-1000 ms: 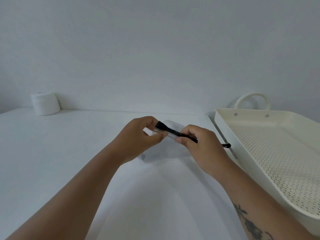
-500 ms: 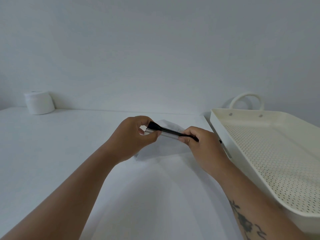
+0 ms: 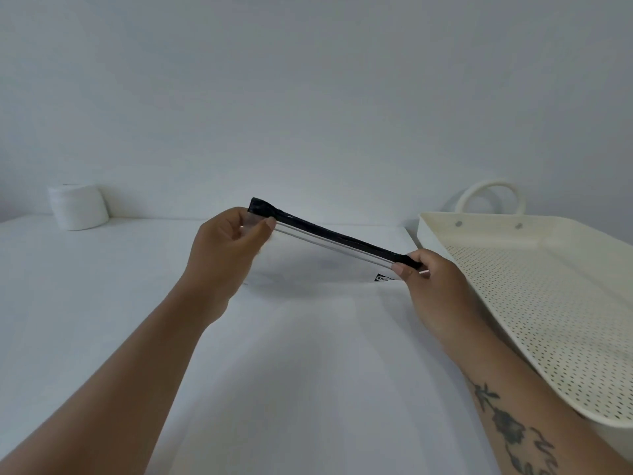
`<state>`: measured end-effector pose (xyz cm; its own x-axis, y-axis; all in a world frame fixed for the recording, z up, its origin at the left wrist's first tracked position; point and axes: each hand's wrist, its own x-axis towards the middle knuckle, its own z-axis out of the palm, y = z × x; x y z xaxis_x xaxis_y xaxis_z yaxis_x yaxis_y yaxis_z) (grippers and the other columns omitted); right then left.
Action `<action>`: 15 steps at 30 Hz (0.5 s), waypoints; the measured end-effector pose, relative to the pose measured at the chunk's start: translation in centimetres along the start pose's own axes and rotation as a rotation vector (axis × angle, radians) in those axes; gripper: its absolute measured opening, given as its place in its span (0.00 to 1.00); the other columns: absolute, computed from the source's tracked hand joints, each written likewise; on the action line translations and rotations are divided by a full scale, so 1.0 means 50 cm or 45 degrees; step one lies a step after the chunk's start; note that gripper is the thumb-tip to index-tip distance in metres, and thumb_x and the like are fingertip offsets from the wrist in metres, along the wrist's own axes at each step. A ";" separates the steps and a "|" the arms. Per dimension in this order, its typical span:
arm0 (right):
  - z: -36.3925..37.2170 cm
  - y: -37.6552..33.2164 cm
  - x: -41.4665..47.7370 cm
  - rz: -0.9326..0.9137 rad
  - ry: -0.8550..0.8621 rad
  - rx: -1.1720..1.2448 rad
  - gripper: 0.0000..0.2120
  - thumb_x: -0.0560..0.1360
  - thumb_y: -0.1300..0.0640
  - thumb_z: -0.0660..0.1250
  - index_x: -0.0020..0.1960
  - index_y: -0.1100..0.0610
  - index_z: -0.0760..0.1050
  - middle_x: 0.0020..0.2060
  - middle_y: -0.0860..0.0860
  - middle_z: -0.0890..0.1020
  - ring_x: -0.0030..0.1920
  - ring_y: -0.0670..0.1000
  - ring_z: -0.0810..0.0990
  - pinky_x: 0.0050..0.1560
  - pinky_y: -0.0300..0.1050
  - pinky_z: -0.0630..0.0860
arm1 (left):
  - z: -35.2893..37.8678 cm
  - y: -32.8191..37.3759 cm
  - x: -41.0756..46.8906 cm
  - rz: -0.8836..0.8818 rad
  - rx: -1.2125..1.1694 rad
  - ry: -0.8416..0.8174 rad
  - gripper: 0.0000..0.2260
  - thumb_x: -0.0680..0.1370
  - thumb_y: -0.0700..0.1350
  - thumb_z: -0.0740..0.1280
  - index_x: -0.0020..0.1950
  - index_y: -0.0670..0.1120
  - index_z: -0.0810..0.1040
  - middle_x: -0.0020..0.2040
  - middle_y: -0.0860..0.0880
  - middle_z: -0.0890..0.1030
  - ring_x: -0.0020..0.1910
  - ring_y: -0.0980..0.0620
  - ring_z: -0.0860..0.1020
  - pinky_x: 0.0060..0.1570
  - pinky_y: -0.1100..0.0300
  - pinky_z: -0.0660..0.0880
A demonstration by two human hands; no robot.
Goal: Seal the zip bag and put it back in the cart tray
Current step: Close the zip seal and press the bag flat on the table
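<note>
Your left hand (image 3: 227, 246), centre of frame: thumb and fingers pinched on the upper-left end of the zip bag (image 3: 318, 265).
Your right hand (image 3: 430, 286), right of centre: pinched on the lower-right end of the same bag; tattooed forearm running to the lower right corner.
Zip bag: clear, held above the white table (image 3: 102, 303), its black zip strip (image 3: 334, 236) stretched taut between your hands, sloping down from left to right. A small black mark shows near its lower right corner.
Cart tray (image 3: 548, 303), right edge of frame: cream, perforated floor, looped handle (image 3: 491, 193) at its far end; just beside your right hand.
White cylindrical container (image 3: 78, 206), upper left, against the wall, well apart from your hands.
</note>
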<state>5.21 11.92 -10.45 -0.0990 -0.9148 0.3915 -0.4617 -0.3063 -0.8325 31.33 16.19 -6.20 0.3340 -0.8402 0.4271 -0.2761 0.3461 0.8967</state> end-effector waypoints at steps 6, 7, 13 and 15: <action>0.017 -0.027 -0.013 0.095 0.066 0.422 0.02 0.75 0.54 0.70 0.44 0.50 0.78 0.41 0.49 0.83 0.40 0.47 0.78 0.45 0.40 0.74 | 0.001 -0.003 0.007 0.015 0.110 0.233 0.09 0.74 0.54 0.71 0.51 0.55 0.77 0.49 0.58 0.81 0.51 0.45 0.79 0.45 0.59 0.74; 0.018 -0.033 -0.015 0.065 0.067 0.441 0.02 0.74 0.54 0.71 0.43 0.51 0.79 0.39 0.48 0.83 0.38 0.43 0.78 0.42 0.34 0.72 | 0.002 0.001 0.005 0.080 0.219 0.328 0.16 0.72 0.55 0.72 0.56 0.55 0.74 0.55 0.58 0.78 0.56 0.47 0.76 0.50 0.60 0.72; 0.027 -0.050 -0.019 -0.101 -0.061 0.380 0.03 0.72 0.57 0.72 0.40 0.52 0.81 0.36 0.45 0.83 0.38 0.39 0.77 0.38 0.23 0.68 | 0.042 0.050 -0.030 0.836 0.989 0.124 0.21 0.70 0.63 0.68 0.61 0.58 0.74 0.61 0.60 0.77 0.68 0.52 0.66 0.56 0.59 0.53; 0.030 -0.053 -0.021 -0.130 -0.099 0.383 0.03 0.72 0.57 0.72 0.40 0.50 0.81 0.36 0.44 0.84 0.40 0.39 0.78 0.39 0.23 0.68 | 0.060 0.041 -0.042 0.857 1.053 -0.079 0.18 0.73 0.61 0.68 0.60 0.56 0.77 0.57 0.60 0.81 0.68 0.53 0.69 0.57 0.60 0.51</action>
<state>7.87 13.31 -9.26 0.0073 -0.8892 0.4574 -0.1832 -0.4509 -0.8736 27.37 17.41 -5.61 -0.1552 -0.6095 0.7775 -0.9202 0.3755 0.1106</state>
